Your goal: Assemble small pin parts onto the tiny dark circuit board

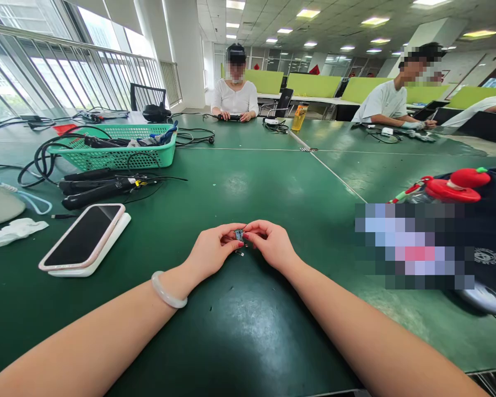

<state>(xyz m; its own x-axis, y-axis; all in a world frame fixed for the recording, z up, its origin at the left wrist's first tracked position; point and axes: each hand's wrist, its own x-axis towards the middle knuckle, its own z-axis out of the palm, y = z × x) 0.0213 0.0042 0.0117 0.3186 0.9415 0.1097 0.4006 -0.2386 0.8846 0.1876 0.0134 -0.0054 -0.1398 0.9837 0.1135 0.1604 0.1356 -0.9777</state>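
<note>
My left hand (212, 247) and my right hand (268, 240) meet over the middle of the green table (231, 320). Between their fingertips is a small blue-grey piece that looks like a circuit board (239, 235). The left thumb and fingers pinch one side of it, and the right thumb and forefinger close on the other. Fingers cover part of its edges. Just below the fingertips lies a tiny pale metallic bit (240, 253), too small to name. A pale bangle (168, 290) circles my left wrist.
Left of my hands a phone (85, 234) rests on a white box. Beyond it are black cable bundles (99, 187) and a green basket (116, 160). At right lie a dark bag (490, 220) and a mouse (485, 298). A yellow bottle (300, 118) and seated people are farther off.
</note>
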